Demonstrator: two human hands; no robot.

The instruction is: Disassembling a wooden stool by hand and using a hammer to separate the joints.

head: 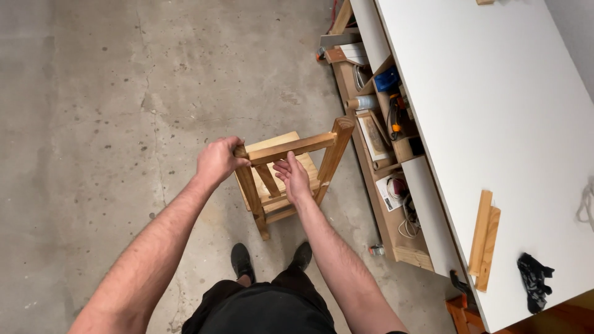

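Observation:
A small wooden stool (307, 166) rests on its side on the concrete floor in front of my feet, legs and rails toward me. My left hand (218, 161) is closed around the near end of the upper rail (297, 148), at the corner with a leg. My right hand (292, 177) hovers just under that rail with fingers spread and palm turned up, holding nothing; whether it touches the wood I cannot tell.
A large white worktable (495, 105) fills the right side. Two wooden strips (483, 240) and a black glove (534, 281) lie near its front edge. A shelf (383, 130) under the table holds tools, boxes and cables. Concrete floor (124, 93) stretches to the left.

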